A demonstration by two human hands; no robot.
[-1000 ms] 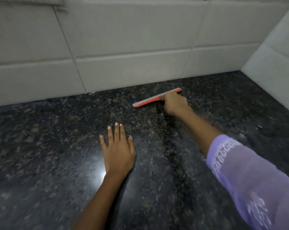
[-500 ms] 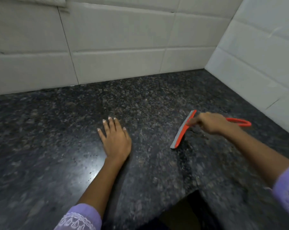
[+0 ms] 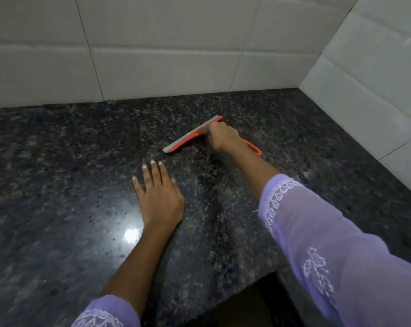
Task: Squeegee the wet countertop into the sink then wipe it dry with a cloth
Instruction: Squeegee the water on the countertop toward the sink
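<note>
Squeegee (image 3: 192, 135) on countertop (image 3: 58, 185)

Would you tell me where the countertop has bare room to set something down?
Bare countertop lies left of the left hand, up to the tiled wall. Another patch sits in the right corner beyond the squeegee. The middle is crowded by the right hand and both arms.

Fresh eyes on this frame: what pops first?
The orange squeegee stands out, blade down on the dark speckled countertop near the back tiled wall, gripped by the right hand. Next, the left hand lies flat on the counter at centre, with a bright light glare just beside its wrist.
</note>
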